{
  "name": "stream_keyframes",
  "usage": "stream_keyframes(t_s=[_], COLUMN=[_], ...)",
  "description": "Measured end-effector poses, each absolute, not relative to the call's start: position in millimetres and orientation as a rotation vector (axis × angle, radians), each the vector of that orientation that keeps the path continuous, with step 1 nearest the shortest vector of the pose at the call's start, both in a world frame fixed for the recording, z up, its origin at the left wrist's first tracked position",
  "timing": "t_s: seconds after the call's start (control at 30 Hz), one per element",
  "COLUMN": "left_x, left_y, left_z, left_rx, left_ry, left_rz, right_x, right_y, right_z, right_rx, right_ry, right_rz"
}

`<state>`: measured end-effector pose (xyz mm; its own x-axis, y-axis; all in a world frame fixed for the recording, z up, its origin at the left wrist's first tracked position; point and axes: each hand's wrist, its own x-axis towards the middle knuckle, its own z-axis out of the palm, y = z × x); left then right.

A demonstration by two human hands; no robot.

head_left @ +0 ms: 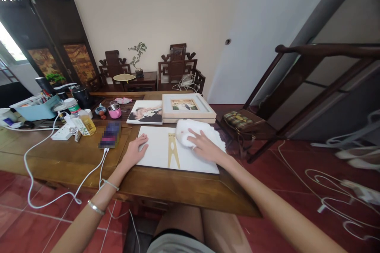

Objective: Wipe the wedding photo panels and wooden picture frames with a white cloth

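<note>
A flat white panel [154,148], with a tan A-shaped piece [172,152] on its face, lies on the wooden table in front of me. It looks like the back of a picture frame. My left hand [135,151] rests at the panel's left edge, fingers stretched out over it and holding nothing. On the panel's right part, my right hand [204,146] grips a bunched white cloth [188,128] and presses it down. Part of the cloth is hidden under that hand. Behind the panel are a framed picture [190,116] and a photo print [144,112].
To the left on the table [190,189] are a phone [109,134] with a cable, a pink cup [114,111], an oil-coloured bottle [87,122], a power strip [63,131] and a blue basket [37,108]. A chair [255,122] with a plaid bag [237,119] stands at right.
</note>
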<state>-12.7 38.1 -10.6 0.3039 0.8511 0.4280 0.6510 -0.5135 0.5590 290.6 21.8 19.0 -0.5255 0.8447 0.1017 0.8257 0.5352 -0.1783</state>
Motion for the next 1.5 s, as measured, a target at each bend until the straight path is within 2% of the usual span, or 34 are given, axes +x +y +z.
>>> stream_keyframes(t_s=[0.1, 0.4, 0.73, 0.93, 1.13, 1.5], left_x=[-11.7, -11.1, -11.4, -11.6, -13.3, -15.3], left_y=[38.6, 40.3, 38.0, 39.5, 38.9, 38.2], left_z=[-9.7, -12.0, -8.2, -8.8, -10.7, -9.2], left_rx=[2.294, 2.301, 2.315, 2.292, 2.291, 2.280], left_ry=[1.383, 1.406, 1.361, 1.377, 1.369, 1.363], left_rz=[1.010, 0.992, 0.996, 1.001, 1.022, 0.995], right_x=[276.4, 259.6, 246.9, 226.1, 233.2, 241.7], right_y=[19.9, -86.1, 29.2, -25.0, -81.8, 26.4], right_z=[14.9, 30.4, 26.7, 29.8, 32.4, 27.8], right_rx=[-1.459, -1.085, -1.402, -1.287, -1.040, -1.362], right_ry=[-2.553, -2.752, -2.543, -2.615, -2.710, -2.568], right_rz=[0.153, 0.292, 0.256, 0.210, 0.340, 0.200])
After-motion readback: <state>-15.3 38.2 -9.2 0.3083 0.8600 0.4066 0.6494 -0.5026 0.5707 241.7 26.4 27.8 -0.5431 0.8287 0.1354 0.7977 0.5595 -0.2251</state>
